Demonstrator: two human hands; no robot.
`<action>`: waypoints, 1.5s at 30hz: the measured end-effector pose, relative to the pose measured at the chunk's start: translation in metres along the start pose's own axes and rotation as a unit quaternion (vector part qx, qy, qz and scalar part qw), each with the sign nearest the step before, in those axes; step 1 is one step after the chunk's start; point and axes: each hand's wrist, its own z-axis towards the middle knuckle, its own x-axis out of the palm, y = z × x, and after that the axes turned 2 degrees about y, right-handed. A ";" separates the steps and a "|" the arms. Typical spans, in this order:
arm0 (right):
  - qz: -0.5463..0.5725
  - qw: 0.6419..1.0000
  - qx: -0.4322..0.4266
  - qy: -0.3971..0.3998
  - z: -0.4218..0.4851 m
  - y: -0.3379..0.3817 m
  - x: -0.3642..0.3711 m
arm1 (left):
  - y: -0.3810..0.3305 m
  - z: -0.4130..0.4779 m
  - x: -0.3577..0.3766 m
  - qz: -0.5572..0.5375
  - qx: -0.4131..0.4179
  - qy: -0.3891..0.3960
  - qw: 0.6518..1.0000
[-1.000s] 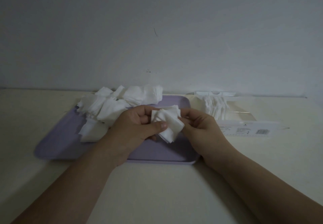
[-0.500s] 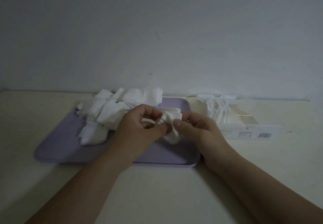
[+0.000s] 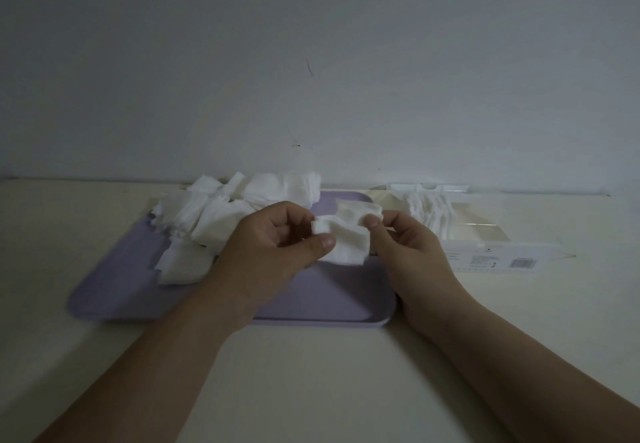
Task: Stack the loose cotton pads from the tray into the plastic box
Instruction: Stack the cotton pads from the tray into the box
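Observation:
A lilac tray [image 3: 121,290] lies on the table with a heap of loose white cotton pads [image 3: 214,214] on its far left part. Above the tray's right half, my left hand [image 3: 273,252] pinches a small bunch of cotton pads [image 3: 346,245] between thumb and fingers. My right hand [image 3: 405,248] pinches the upper pad [image 3: 358,212] of that bunch at its right side. To the right of the tray lies the clear plastic box [image 3: 485,235], with a row of stacked pads [image 3: 429,210] in its far end.
A white label with a barcode [image 3: 498,262] covers the box's near side. A plain wall rises right behind the table's far edge. The cream tabletop [image 3: 311,373] stretches in front of the tray, crossed by both forearms.
Both hands have kept the bunch of pads over the tray. The bunch has been spread, and my right thumb now lifts one pad up and to the right of the rest.

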 end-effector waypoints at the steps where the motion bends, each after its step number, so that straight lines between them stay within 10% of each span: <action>1: -0.005 1.000 0.001 0.008 0.000 -0.001 0.000 | 0.000 0.000 -0.001 -0.013 -0.007 0.006 1.000; 16: 0.010 0.988 0.004 0.154 -0.004 0.004 0.001 | 0.010 0.000 0.003 0.114 0.001 -0.026 0.993; 21: -0.162 0.977 -0.078 0.120 -0.002 -0.006 0.001 | 0.006 0.006 -0.004 0.078 -0.024 -0.044 0.996; 45: -0.209 0.972 -0.093 0.059 -0.005 0.000 0.006 | 0.010 0.006 -0.005 -0.020 -0.093 -0.033 0.995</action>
